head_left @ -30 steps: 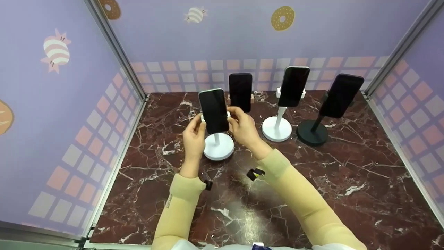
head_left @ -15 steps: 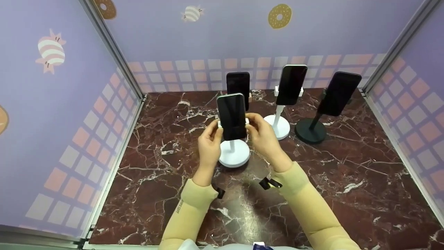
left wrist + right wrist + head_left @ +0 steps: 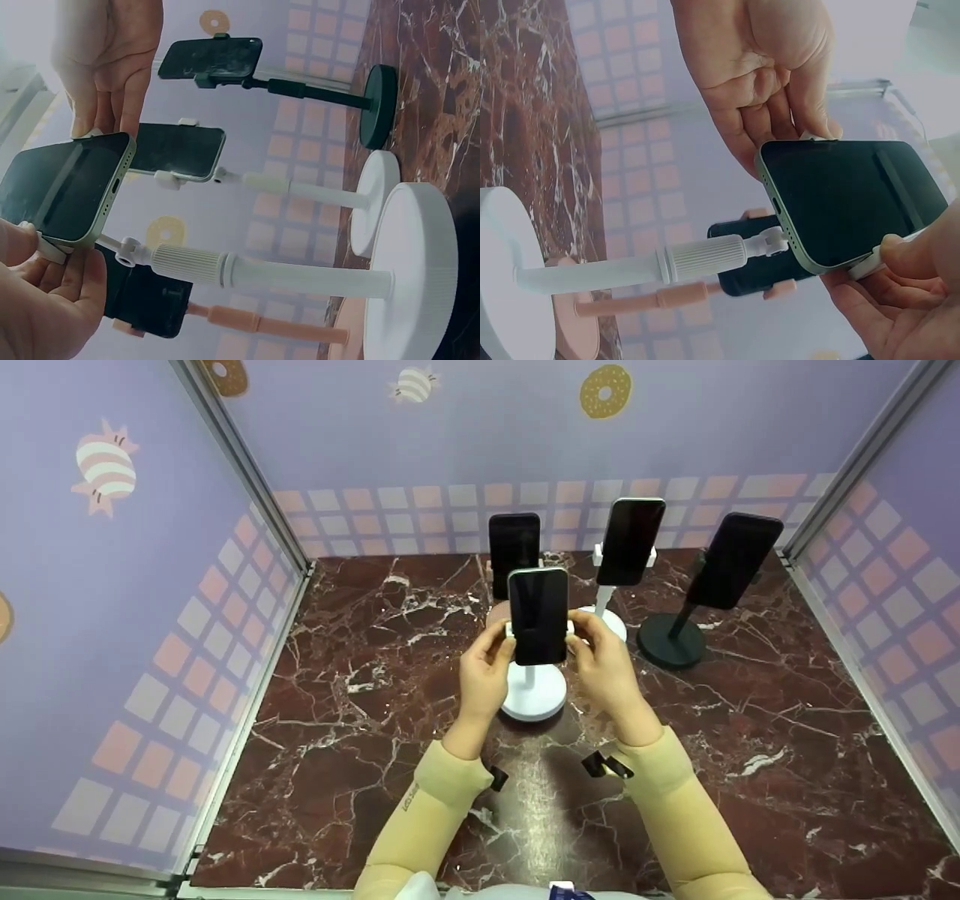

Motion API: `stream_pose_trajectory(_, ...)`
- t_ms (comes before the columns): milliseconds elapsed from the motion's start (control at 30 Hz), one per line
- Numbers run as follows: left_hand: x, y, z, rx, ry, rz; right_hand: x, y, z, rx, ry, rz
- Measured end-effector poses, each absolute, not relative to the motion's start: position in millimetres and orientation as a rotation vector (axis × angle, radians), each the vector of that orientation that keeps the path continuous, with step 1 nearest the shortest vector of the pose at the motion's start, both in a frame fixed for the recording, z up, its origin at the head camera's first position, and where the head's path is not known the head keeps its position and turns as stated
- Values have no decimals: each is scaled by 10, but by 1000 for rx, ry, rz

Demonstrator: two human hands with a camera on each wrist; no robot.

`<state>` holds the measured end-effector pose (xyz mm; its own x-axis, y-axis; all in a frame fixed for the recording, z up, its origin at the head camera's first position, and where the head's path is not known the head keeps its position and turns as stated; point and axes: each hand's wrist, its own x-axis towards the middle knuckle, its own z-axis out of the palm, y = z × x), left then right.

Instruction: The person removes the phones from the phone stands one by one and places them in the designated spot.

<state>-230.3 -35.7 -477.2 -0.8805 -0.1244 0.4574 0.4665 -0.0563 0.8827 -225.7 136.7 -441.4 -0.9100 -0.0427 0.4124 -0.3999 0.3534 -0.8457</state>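
Note:
A pale-green-edged phone (image 3: 539, 616) with a dark screen sits in the clamp of a white phone stand (image 3: 534, 694). My left hand (image 3: 482, 675) pinches the clamp's left white jaw between thumb and fingers. On the other side, my right hand (image 3: 606, 667) pinches the right one. Both wrist views show the thumbs at the phone's long edges and the fingers curled behind. The stand's ribbed collar (image 3: 187, 264) and pole lead down to a round white base (image 3: 416, 277). Whether that base touches the table I cannot tell.
Behind, a pink stand (image 3: 281, 326) holds a dark phone (image 3: 514, 551). Further right are another white stand (image 3: 604, 604) with a phone (image 3: 631, 540) and a black stand (image 3: 671, 641) with a phone (image 3: 736, 559). Patterned panels enclose the dark red marble table (image 3: 360, 765).
Both hands and the white stand with its phone have moved right and slightly toward the person, now in front of the pink stand. The grip looks the same; the other stands stayed put.

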Motion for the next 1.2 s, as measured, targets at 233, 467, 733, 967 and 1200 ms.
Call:
stream_pose_trajectory(233, -2333, -278, -4833, -375, -1846, -1972, -2271, 1458, -4528, 402, -2268, 1512)
stream_pose_trajectory(467, -2338, -251, -4935, -422, -1883, -1920, -2245, 1513, -4689, 457, -2180, 1520)
stream_pose_trajectory(733, -2315, -250, -5057, -484, -1906, -1902, -2193, 1547, -4854, 473, -2119, 1502)
stream_pose_trajectory(967, -2323, -253, -5119, -526, -1899, -1863, -2202, 1552, -4938, 521, -2061, 1518)
stream_pose_trajectory(1200, -2295, -262, -5164, -558, -1857, -1876, -2175, 1557, -5006, 535, -2058, 1494)
